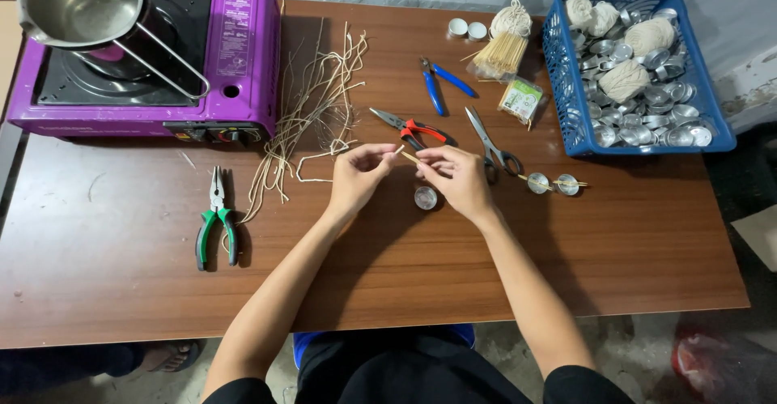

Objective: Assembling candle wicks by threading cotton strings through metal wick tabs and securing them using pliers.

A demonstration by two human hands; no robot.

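While both hands hover over the middle of the brown table [121, 291], a thin wooden stick [409, 158] is pinched between them: the left hand [360, 173] nips one end with thumb and forefinger, and the right hand [457, 179] closes its fingertips on the other, so neither hand is spread out. Just below the stick, between the wrists, sits a small round metal cup [426, 198]. Looks to me like the step of fitting the stick to a cup, and whatever follows needs a steady, fine grip since the stick is so skinny. Right of the right hand are two more metal cups on a stick [554, 184], with scissors [490, 143] just above. Beyond the fingers lie red-handled pliers [417, 129] and blue-handled cutters [439, 83]. Left of the left hand there's a bundle of pale wick strands [312, 116] and green-handled pliers [216, 226]. Far right is a blue basket [566, 104] of cups and string balls; far left, a purple stove [243, 56] with a steel pot [77, 3].
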